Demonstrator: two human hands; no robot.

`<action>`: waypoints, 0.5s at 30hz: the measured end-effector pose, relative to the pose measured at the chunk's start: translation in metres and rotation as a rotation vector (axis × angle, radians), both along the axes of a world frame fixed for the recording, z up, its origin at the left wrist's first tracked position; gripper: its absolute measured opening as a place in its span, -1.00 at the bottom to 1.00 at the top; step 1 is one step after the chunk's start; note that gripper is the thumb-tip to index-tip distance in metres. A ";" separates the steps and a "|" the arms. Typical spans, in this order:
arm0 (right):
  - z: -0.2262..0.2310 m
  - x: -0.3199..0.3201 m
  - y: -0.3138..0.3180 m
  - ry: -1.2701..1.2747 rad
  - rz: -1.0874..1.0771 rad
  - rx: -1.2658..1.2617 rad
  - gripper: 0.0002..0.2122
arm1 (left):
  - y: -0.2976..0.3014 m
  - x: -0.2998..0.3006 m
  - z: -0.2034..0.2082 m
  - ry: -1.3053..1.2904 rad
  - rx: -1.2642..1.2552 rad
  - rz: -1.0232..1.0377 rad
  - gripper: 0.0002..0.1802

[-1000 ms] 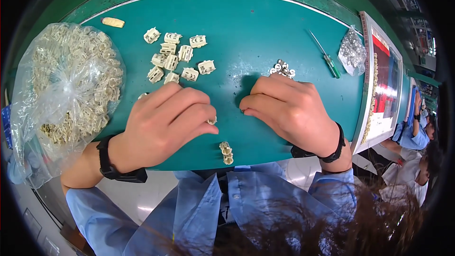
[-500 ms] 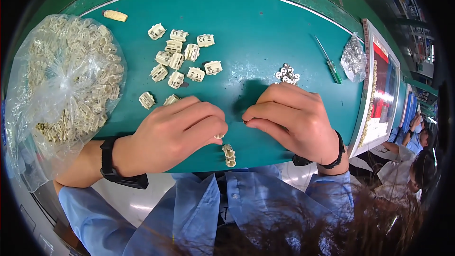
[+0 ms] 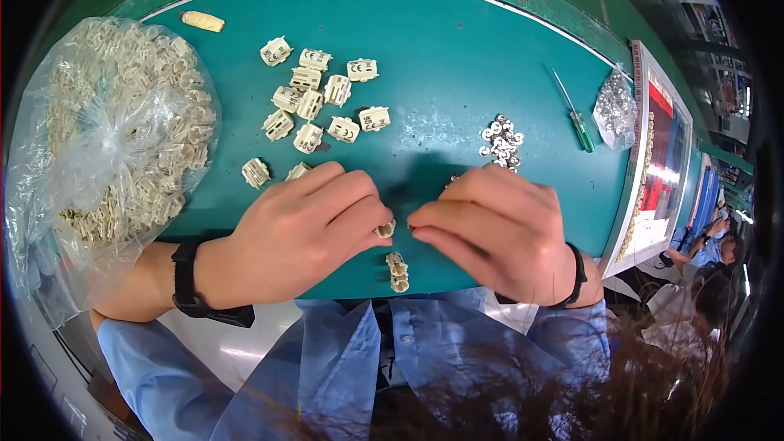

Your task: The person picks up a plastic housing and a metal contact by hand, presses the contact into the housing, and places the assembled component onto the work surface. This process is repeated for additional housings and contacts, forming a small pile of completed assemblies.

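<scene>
My left hand [image 3: 314,224] is closed on a cream plastic housing [image 3: 385,229], whose round hollow end shows at the fingertips. Just to its right, my right hand [image 3: 498,229] pinches thumb and forefinger together; whatever tiny piece is between them is mostly hidden. The two hands are apart by a small gap. Below them, by the table's near edge, a pair of cream housings [image 3: 397,272] lies end to end. Beyond my right hand sits a small pile of shiny round metal parts [image 3: 502,143]. Several printed cream housings [image 3: 309,104] lie scattered beyond my left hand.
A large clear bag of cream housings [image 3: 122,122] fills the left side. At right lie a green-handled screwdriver [image 3: 579,122], a small bag of metal parts [image 3: 615,106] and a white-framed board [image 3: 653,171]. A yellowish stub [image 3: 202,21] lies far left. Other people sit far right.
My right hand has moved left and slightly nearer, closer to my left hand. The housing in my left hand now shows more of its open end. More of the metal pile is uncovered.
</scene>
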State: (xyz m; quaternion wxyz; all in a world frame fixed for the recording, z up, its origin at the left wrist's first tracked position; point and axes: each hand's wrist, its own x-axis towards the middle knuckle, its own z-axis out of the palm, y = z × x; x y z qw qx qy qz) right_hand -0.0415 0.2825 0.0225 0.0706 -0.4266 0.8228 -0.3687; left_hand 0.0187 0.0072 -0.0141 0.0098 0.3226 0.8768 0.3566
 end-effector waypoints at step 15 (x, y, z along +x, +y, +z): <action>-0.024 0.010 -0.010 0.230 0.078 -0.038 -0.62 | 0.004 0.000 -0.004 0.015 -0.018 0.004 -0.68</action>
